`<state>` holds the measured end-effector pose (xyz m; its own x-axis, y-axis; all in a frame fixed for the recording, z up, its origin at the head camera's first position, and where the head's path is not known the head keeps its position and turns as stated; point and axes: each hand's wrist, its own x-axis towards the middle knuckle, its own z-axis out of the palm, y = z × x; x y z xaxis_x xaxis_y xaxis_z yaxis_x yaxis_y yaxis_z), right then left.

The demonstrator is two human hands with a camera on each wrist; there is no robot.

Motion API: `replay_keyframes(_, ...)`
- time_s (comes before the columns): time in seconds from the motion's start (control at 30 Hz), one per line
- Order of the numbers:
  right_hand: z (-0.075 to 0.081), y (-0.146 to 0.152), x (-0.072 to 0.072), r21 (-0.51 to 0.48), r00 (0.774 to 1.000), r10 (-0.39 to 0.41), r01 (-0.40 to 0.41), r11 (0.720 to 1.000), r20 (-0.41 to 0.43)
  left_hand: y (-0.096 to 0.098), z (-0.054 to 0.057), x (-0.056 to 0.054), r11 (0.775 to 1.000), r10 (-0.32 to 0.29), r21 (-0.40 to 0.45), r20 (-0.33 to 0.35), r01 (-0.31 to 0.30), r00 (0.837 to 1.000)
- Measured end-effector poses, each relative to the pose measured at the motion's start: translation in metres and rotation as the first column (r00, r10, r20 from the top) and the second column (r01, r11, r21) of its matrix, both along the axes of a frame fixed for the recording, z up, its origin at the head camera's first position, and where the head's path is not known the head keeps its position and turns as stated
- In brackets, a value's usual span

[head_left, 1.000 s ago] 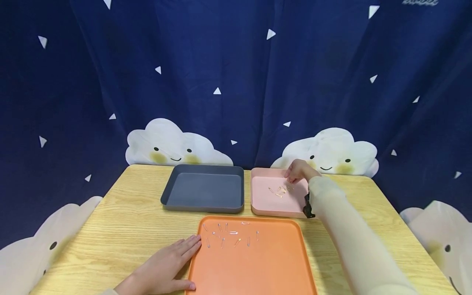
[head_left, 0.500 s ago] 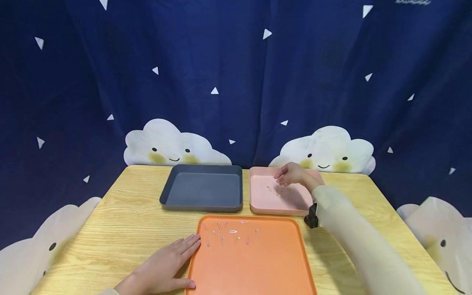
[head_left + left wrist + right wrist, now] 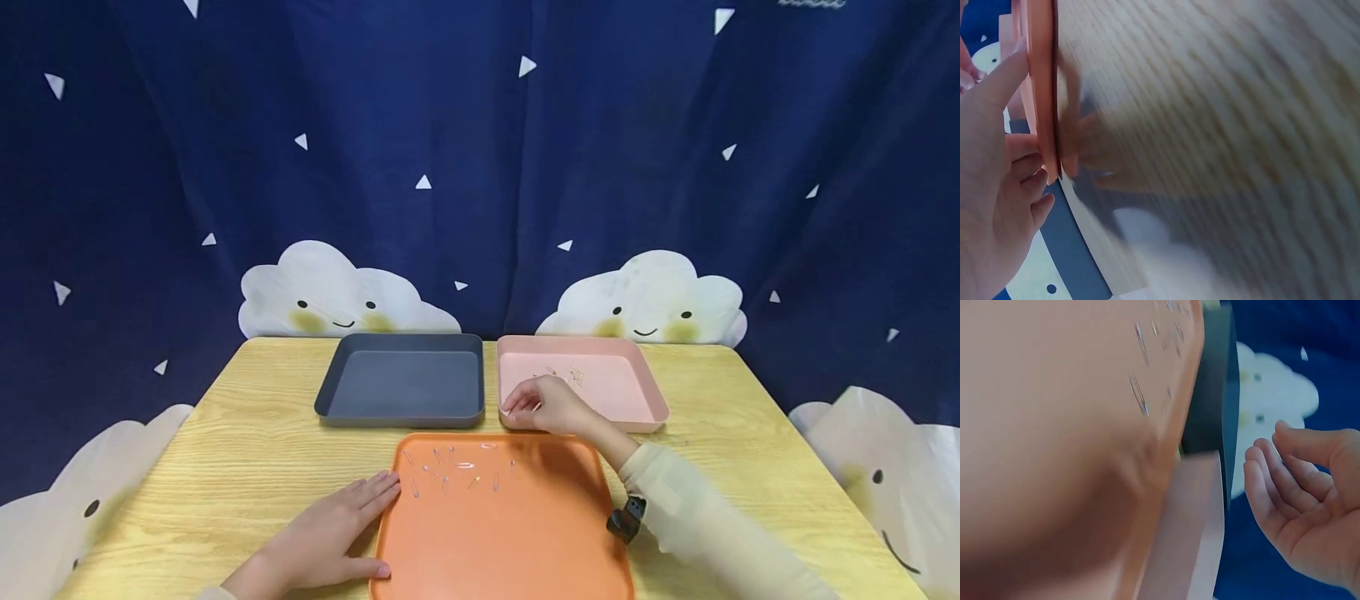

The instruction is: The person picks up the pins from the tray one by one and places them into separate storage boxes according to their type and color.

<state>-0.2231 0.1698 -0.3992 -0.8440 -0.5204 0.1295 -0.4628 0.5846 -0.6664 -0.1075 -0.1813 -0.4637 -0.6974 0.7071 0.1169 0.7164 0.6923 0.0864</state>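
Observation:
Several silver safety pins [image 3: 466, 466] and one gold-coloured safety pin [image 3: 473, 482] lie spread over the upper part of an orange tray [image 3: 502, 542]. My left hand [image 3: 322, 529] rests against that tray's left edge, its fingers and thumb touching the rim in the left wrist view. More gold safety pins [image 3: 577, 376] lie in a pink tray [image 3: 622, 392] behind it. Over the pink tray's front left corner hovers my right hand [image 3: 551, 407]. In the right wrist view its fingers [image 3: 1264, 481] are loosely bent, and nothing shows between them and the thumb.
A dark grey tray [image 3: 408, 383] stands to the left of the pink one, at the back of the wooden table [image 3: 247, 433]. Behind the table hangs a blue curtain [image 3: 360, 183] with clouds and triangles.
My right hand has lifted from the pins in the pink tray and come forward and left, towards the orange tray. My left hand keeps its place on the orange tray's edge.

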Motion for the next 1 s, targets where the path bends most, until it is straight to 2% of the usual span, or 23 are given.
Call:
replay_keyframes(0.1,-0.004,-0.015,0.013,-0.006,0.995,0.093,-0.093,0.996,0.04,-0.001,0.0,-0.001,1.0,-0.004,0.013,-0.013,0.005,1.0)
replay_keyframes(0.2,-0.008,-0.028,0.024,0.03,0.986,0.156,-0.158,0.987,0.061,-0.001,0.001,-0.001,1.0,-0.011,0.016,-0.018,0.012,1.0)
replay_keyframes(0.3,-0.015,-0.039,0.031,0.103,0.972,0.236,-0.237,0.966,0.024,-0.001,0.002,0.0,1.0,-0.003,0.01,0.015,0.003,1.0)
replay_keyframes(0.43,-0.024,-0.05,0.038,0.254,0.942,0.329,-0.303,0.918,-0.066,-0.002,0.003,0.002,1.0,0.013,0.006,0.076,-0.014,0.997)
replay_keyframes(0.57,-0.029,-0.058,0.039,0.369,0.919,0.374,-0.306,0.877,-0.126,-0.001,0.004,0.002,1.0,0.011,0.007,0.071,-0.012,0.997)
replay_keyframes(0.77,-0.033,-0.068,0.038,0.442,0.881,0.434,-0.318,0.839,-0.19,0.0,0.004,0.001,1.0,-0.005,0.019,0.031,0.004,1.0)
replay_keyframes(0.83,-0.036,-0.071,0.037,0.458,0.871,0.441,-0.309,0.834,-0.215,-0.001,0.004,0.001,1.0,-0.004,0.029,0.038,0.003,0.999)
replay_keyframes(1.0,-0.042,-0.078,0.035,0.475,0.864,0.432,-0.275,0.836,-0.26,-0.002,0.001,0.0,0.999,-0.005,0.044,0.041,0.004,0.999)
